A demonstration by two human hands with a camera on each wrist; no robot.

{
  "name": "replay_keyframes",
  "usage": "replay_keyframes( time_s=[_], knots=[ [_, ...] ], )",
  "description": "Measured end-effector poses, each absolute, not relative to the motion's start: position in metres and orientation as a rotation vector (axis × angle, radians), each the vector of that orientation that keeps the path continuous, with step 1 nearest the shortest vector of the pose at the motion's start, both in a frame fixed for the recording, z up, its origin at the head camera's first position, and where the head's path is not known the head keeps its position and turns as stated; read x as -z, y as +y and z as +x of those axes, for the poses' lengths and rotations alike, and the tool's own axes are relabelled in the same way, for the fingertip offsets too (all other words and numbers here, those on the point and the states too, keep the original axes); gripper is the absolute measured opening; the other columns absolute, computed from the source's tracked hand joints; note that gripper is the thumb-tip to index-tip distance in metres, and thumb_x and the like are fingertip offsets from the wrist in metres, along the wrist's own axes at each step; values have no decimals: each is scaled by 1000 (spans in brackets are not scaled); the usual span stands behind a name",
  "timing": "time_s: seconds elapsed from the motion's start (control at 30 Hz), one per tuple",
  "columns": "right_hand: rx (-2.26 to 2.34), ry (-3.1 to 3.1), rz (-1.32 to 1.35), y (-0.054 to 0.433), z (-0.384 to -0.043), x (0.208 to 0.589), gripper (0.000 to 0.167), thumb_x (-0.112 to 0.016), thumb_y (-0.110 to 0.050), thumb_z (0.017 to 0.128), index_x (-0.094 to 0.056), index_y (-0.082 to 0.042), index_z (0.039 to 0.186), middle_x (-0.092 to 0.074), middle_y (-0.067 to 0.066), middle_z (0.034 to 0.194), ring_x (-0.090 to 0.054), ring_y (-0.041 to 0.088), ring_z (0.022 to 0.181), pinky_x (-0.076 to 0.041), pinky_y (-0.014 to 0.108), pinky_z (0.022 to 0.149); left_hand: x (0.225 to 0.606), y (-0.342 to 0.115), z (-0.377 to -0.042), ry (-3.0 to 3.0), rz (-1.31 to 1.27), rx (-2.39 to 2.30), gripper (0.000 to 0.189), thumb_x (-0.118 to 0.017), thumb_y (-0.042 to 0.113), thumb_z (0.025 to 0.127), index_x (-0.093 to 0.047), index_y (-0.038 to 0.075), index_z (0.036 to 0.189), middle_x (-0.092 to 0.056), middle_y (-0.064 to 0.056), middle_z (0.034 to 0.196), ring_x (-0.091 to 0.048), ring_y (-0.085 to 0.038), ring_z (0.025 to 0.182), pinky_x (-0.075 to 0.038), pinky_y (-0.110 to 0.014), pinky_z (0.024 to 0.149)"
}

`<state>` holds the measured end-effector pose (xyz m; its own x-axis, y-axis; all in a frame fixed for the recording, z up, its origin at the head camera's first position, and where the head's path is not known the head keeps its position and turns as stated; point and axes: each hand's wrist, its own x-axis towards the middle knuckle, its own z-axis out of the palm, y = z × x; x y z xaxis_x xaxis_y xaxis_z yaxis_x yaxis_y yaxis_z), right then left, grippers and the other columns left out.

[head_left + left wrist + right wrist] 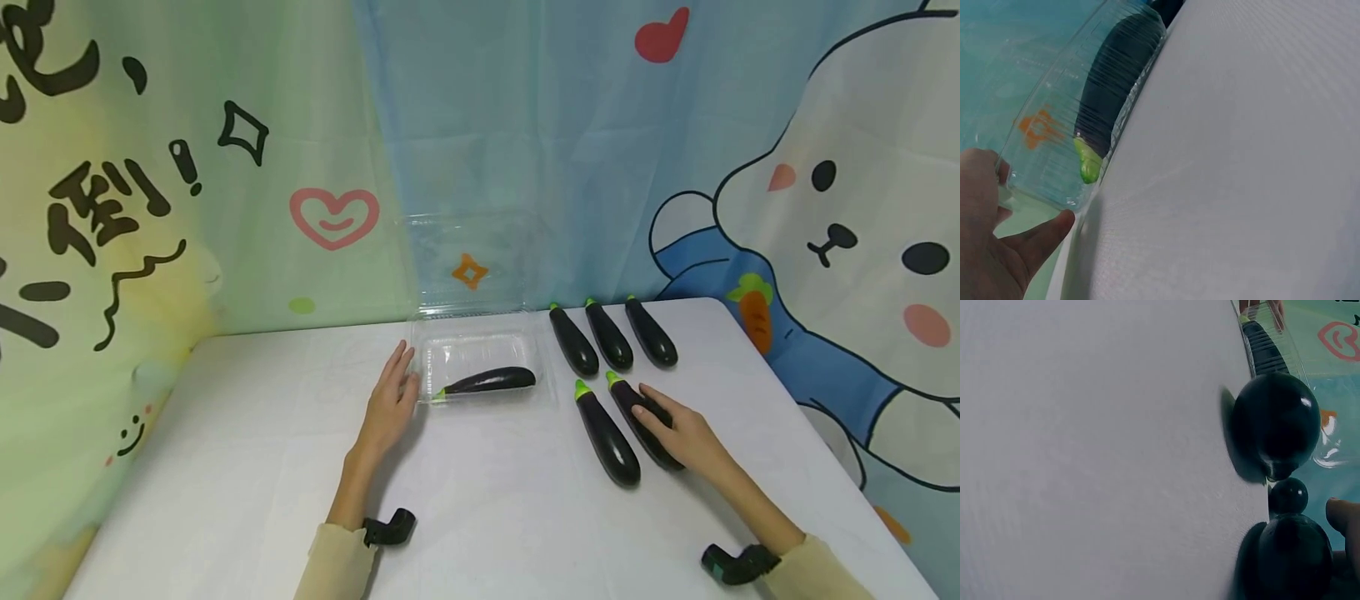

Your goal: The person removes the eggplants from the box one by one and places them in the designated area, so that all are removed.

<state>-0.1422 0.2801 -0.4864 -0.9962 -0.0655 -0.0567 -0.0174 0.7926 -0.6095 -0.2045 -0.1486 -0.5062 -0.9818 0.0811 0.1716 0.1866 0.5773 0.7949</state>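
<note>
A clear plastic box (480, 346) with its lid (480, 258) raised stands at the back of the table. A dark eggplant (491, 380) with a green stem end lies crosswise in it. My left hand (392, 396) rests along the box's left side, fingers extended; in the left wrist view its thumb (1054, 231) is at the near corner. My right hand (686, 429) is over an eggplant (633, 408) in the front row, thumb and fingers spread across it. The right wrist view shows the thumb (1344, 515) above that eggplant (1294, 559).
Another eggplant (609, 442) lies just left of the one under my right hand. Behind them is a back row of three eggplants (609, 337). The white table (247, 458) backs onto a printed curtain (480, 108).
</note>
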Motion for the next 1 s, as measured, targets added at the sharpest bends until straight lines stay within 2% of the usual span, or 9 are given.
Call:
replay_keyframes(
  time_s=[0.23,0.37,0.53,0.77,1.0],
  knots=[
    [1119,2906,-30,285,-147,477,62,-46,-39,102,-37,3,146,-40,33,146,-48,55,124,-43,61,101,508,-150,-205,-2670,-240,1377,50,-38,28,104,-37,10,150,-25,0,162,-57,-30,126,-47,-46,106],
    [1207,2969,-52,281,-149,471,55,-48,-35,101,-43,1,143,-43,29,146,-49,52,125,-44,60,100,508,-149,-205,-2669,-234,1384,50,-39,28,103,-37,10,150,-25,1,162,-57,-29,126,-47,-46,106],
    [1266,3015,-196,266,-149,458,48,-53,-28,100,-49,-1,139,-48,26,143,-51,47,125,-46,58,98,509,-149,-205,-2668,-233,1384,50,-38,28,103,-37,9,149,-25,0,162,-57,-30,126,-47,-46,105],
    [1262,2932,-412,243,-148,440,44,-56,-23,99,-51,-5,139,-54,20,140,-53,41,126,-48,56,98,508,-149,-206,-2676,-224,1393,49,-38,29,104,-37,12,150,-24,6,162,-57,-28,126,-49,-45,103],
    [1237,2905,-543,230,-148,436,45,-58,-19,97,-51,-3,139,-55,17,140,-56,34,125,-48,48,99,508,-150,-206,-2674,-227,1401,49,-39,29,104,-37,13,150,-25,2,162,-57,-28,126,-48,-45,104]
  ],
)
